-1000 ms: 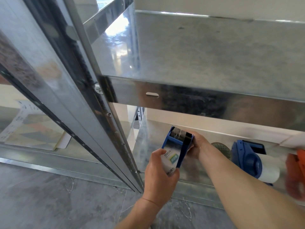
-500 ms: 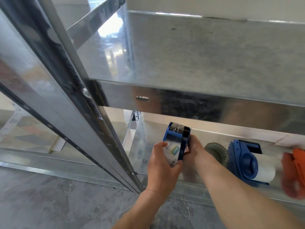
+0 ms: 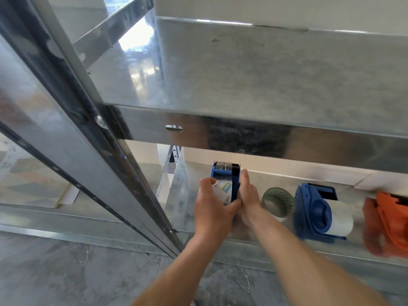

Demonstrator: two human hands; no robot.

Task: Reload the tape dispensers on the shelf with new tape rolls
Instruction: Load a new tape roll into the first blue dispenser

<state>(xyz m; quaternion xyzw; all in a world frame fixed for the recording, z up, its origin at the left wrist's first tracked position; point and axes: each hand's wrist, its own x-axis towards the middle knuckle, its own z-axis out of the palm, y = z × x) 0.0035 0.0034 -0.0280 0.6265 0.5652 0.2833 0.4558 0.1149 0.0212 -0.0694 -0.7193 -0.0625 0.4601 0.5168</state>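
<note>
Blue dispenser [image 3: 223,173] at lower centre is mid-reload — left grip [image 3: 213,208] grasps its white roll [image 3: 221,192], right grip [image 3: 248,196] clasps its side; next, probably thread tape to the blade [image 3: 235,165].

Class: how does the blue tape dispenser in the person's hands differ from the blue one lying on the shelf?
The left hand and right hand grip the held blue plastic tape dispenser; the shelved blue plastic dispenser lies untouched on its side. The held dispenser's roll carries a printed label; the shelved one's is plain white. Both hold rolls.
</note>
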